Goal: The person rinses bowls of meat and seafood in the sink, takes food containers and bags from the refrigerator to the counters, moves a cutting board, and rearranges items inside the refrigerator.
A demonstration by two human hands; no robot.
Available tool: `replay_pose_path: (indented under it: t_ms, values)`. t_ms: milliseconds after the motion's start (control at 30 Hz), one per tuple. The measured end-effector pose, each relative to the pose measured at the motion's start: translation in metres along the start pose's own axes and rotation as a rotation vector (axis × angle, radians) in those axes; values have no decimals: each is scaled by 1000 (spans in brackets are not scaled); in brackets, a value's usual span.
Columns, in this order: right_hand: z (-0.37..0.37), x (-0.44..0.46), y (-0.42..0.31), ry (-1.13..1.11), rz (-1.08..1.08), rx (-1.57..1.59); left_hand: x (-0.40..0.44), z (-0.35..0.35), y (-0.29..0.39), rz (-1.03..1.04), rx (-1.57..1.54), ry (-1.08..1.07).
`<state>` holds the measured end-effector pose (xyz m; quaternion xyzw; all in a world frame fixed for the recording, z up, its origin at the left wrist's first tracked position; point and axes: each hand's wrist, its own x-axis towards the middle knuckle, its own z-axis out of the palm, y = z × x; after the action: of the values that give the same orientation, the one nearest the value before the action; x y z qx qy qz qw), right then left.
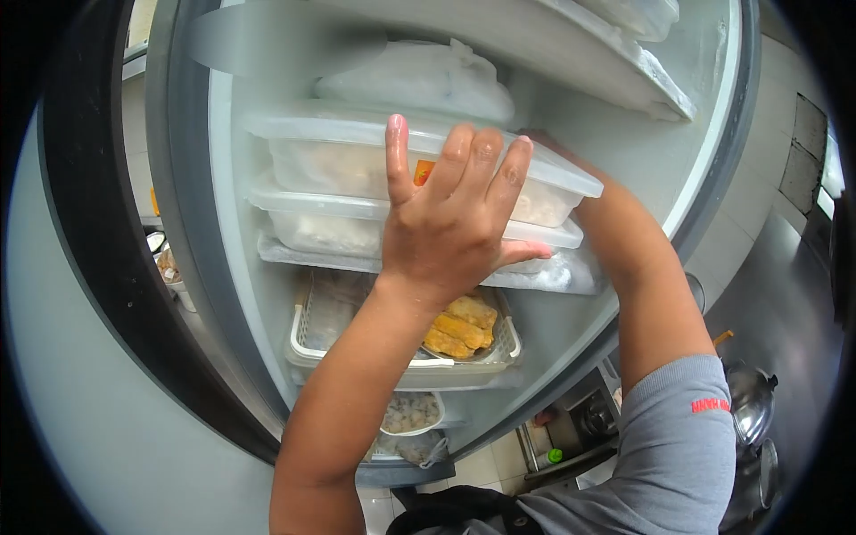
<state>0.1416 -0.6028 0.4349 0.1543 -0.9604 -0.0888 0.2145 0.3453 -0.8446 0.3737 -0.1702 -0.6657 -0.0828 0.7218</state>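
Two lidded plastic containers are stacked on a frosty shelf inside an upright freezer. My left hand [455,201] lies against the front of the upper container [330,160], fingers apart and pointing up, thumb out to the right. Behind it an orange label shows in part. The lower container [330,230] holds something pale. My right arm reaches to the right end of the upper container; the right hand [544,141] is mostly hidden behind the lid's edge, so its fingers cannot be made out. A white frosted bag [419,80] lies behind and above the upper lid.
Below, a white basket [308,343] holds yellow food pieces [462,328]. A bowl of frozen pieces [413,415] sits lower. An icy shelf [535,45] overhangs at the top. The freezer's side frame [713,160] is at the right, metal pots [752,401] beyond it.
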Motion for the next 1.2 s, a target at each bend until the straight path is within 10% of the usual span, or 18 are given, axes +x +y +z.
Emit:
replay_pose_path:
  t_ms: [600, 1200]
  values:
    - [36, 18, -29, 306, 114, -368, 6, -16, 7, 36, 52, -67]
    - [-18, 54, -11, 154, -173, -237, 8, -9, 13, 30, 89, -19]
